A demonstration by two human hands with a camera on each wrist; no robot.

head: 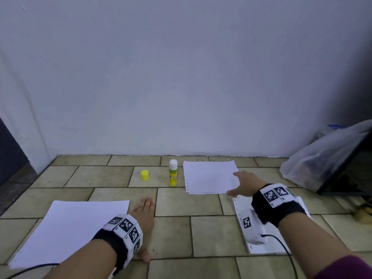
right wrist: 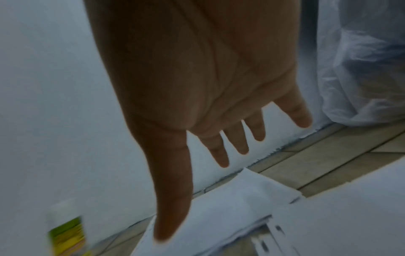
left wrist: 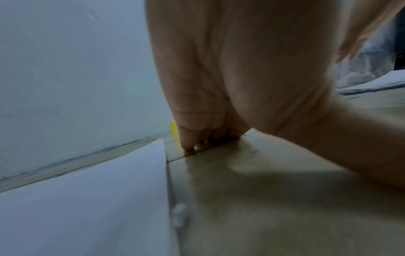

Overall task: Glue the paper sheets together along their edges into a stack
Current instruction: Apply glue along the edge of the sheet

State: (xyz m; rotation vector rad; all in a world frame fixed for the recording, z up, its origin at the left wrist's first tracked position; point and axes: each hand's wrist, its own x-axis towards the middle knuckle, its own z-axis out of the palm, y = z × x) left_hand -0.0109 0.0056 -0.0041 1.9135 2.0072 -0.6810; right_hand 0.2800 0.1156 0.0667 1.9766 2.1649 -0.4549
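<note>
1. tiled floor (head: pixel 177 206) runs back to a pale wall (head: pixel 181 77); bare tiles lie open between the three lots of paper, widest in the middle in front of the left hand.
2. clear plastic bag (head: pixel 314 158) slumps in the far right corner against a dark panel (head: pixel 354 168); something dark shows through the bag, too blurred to name.
3. large single sheet (head: pixel 66 228) lies flat at near left, punched holes along its left edge, its right edge just beside the left hand.
4. near stack of sheets (head: pixel 285 240) lies at near right under the right forearm, perforated strip on its left edge.
5. far stack of sheets (head: pixel 209 177) lies near the wall, its edges slightly fanned at the near left corner, a gap of tile between it and the near stack.
6. right hand (head: pixel 244 183) reaches over the far stack's right edge, fingers (right wrist: pixel 238 142) spread and straight, gripping nothing; whether it touches the paper cannot be told.
7. left hand (head: pixel 144 215) lies palm down on bare tile, fingers straight and together, holding nothing.
8. glue stick (head: pixel 173 173) stands upright and uncapped, just left of the far stack.
9. yellow cap (head: pixel 145 175) stands on the tile left of the glue stick, apart from it.
</note>
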